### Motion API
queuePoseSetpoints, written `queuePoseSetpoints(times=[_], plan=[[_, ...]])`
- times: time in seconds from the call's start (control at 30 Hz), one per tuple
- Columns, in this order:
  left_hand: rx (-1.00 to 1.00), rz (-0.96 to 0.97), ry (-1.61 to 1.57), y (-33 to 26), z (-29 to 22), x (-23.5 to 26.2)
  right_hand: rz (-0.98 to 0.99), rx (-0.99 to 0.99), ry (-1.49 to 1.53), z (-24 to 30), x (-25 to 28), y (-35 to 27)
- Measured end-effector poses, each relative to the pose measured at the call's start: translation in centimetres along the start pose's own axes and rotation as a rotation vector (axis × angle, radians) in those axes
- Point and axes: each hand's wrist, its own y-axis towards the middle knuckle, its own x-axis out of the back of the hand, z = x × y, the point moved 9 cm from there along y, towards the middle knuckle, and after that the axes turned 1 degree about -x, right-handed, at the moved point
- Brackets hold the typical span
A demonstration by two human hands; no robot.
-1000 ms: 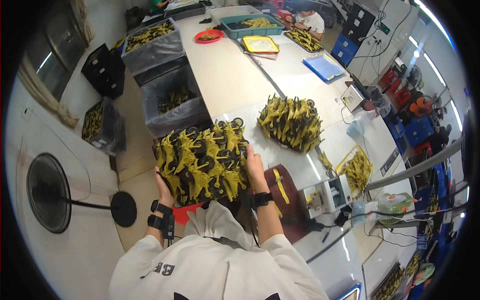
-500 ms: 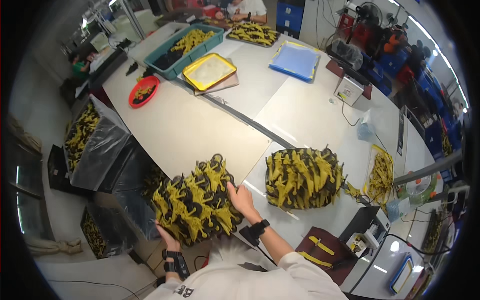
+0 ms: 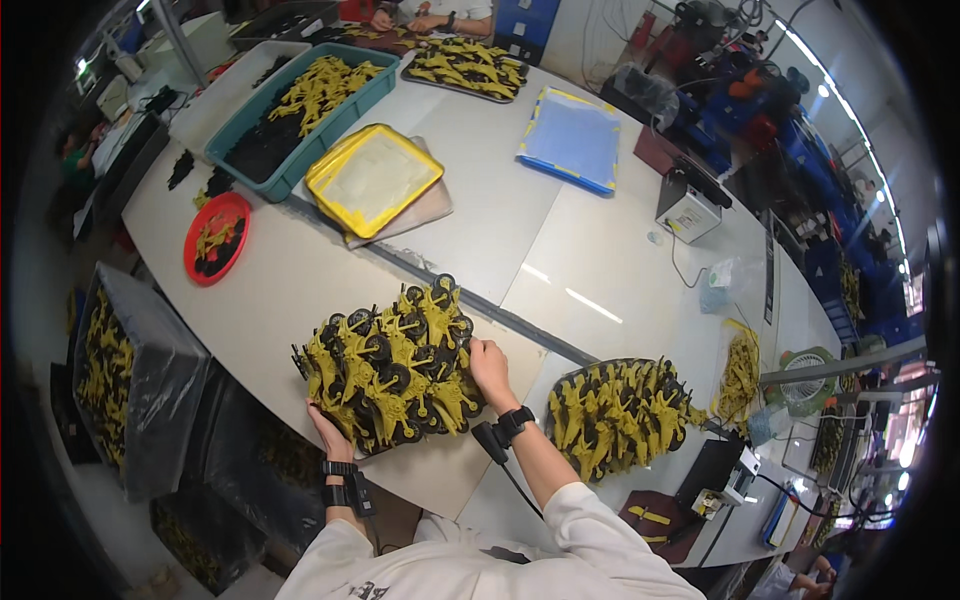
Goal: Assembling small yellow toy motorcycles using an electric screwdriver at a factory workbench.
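Between my two hands is a loaded tray of yellow and black wheeled toys [image 3: 395,370], which look like small motorbikes. My left hand [image 3: 330,436] grips its near left side, fingers partly hidden beneath. At the right side, my right hand [image 3: 489,374] is closed around the edge, with its fingertips out of sight behind the toys. The load is over the table's near edge, and I cannot tell whether its underside touches the tabletop. Just right of my right forearm, a second tray of similar toys [image 3: 620,415] rests on the table.
Farther off stand a teal bin [image 3: 285,180], a yellow tray [image 3: 378,180], a red bowl [image 3: 190,245], a blue tray [image 3: 568,140] and another toy-filled tray [image 3: 465,70]. Plastic-lined boxes [image 3: 150,370] sit left of the table. A small device [image 3: 735,475] stands at right. Someone works across the table.
My hands have carried the loaded tray forward, farther over the tabletop. The view has shifted, so the second tray appears lower and the far bins nearer.
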Motion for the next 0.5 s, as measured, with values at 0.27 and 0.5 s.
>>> queuePoseSetpoints(times=[0.27, 0.5], plan=[[0.039, 0.072, 0.208, 5.7, 1.0, -9.8, -0.173, -0.149, -0.033, -3.2, 3.7, 7.3], [0.118, 0.086, 0.203, 10.2, 5.5, -14.6, -0.390, -0.154, -0.085, -3.0, 10.6, 8.4]])
